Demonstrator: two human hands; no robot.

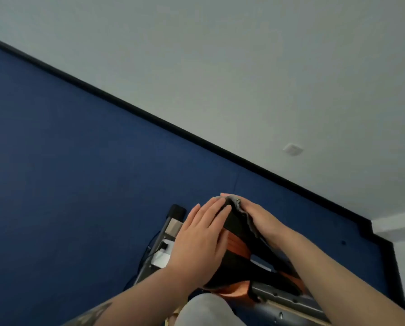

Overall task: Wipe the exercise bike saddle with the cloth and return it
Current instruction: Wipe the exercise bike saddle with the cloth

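Note:
The exercise bike saddle [238, 249], black with orange stripes, sits low in the middle of the view. My left hand [201, 236] lies flat against its left side, fingers together and pointing up toward the nose. My right hand [261, 218] presses a grey cloth [242, 211] onto the saddle's right side and nose. Only the cloth's crumpled edge shows from under the palm.
The bike's grey metal frame [160, 250] with a black end cap [176, 211] runs below the saddle on the left. Another frame bar [288, 300] shows at the lower right. Blue carpet [79, 184] meets a black skirting [149, 117] and a pale wall. My grey-clad knee [206, 309] is at the bottom.

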